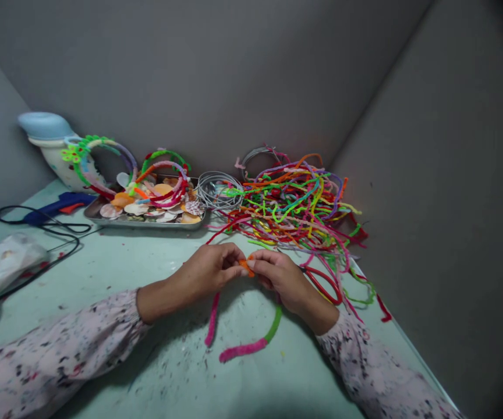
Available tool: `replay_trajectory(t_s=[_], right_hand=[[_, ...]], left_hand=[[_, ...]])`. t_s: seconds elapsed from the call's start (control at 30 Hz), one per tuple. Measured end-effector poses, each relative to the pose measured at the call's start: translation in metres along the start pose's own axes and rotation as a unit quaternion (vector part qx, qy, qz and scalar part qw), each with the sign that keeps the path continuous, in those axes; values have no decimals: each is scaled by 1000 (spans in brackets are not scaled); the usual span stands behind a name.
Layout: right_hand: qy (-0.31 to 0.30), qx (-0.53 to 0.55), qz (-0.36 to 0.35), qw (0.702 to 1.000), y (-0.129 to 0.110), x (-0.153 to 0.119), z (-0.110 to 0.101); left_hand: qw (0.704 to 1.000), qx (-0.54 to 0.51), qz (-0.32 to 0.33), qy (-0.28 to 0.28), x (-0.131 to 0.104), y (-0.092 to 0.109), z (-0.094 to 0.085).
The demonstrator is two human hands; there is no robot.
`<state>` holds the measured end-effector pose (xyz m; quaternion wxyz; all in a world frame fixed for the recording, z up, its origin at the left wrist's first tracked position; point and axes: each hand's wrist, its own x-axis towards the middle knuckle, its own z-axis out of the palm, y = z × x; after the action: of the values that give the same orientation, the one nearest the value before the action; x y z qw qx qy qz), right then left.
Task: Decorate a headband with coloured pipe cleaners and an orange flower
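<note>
My left hand [208, 269] and my right hand [285, 282] meet above the table, fingertips pinched on a small bent orange pipe cleaner [247, 267]. Below them, a curved band wrapped in fuzzy pipe cleaner [246, 349] shows a pink end and a green stretch, and a second pink end [212, 326] hangs under my left hand. The band's upper part is hidden behind my hands, so I cannot tell how the orange piece joins it. Red-handled scissors [328, 285] lie beside my right wrist, partly covered by it.
Behind my hands spreads a tangled heap of coloured pipe cleaners [295, 198], with coiled wire [219, 191] beside it. A metal tray [146, 223] of shells supports wrapped headbands [124, 152]. Leftward are a blue-lidded container [59, 154], a blue glue gun [57, 206], its black cord [70, 247] and a plastic bag [13, 259].
</note>
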<state>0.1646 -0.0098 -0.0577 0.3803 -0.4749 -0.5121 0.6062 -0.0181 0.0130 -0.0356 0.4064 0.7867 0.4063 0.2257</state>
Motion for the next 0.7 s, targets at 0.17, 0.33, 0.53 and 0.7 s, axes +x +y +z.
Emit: replay_trajectory(t_s=[0.17, 0.33, 0.53, 0.7], right_hand=[[0, -20, -9, 1000, 1, 0, -1], [-3, 10, -3, 1000, -1, -1, -1], [18, 51, 3, 999, -2, -2, 1], [17, 41, -26, 999, 0, -2, 1]], left_hand=[[1000, -3, -14, 3, 0, -1, -1], [998, -60, -27, 12, 3, -8, -1], [978, -202, -58, 10, 6, -11, -3], [949, -303, -80, -25, 4, -7, -1]])
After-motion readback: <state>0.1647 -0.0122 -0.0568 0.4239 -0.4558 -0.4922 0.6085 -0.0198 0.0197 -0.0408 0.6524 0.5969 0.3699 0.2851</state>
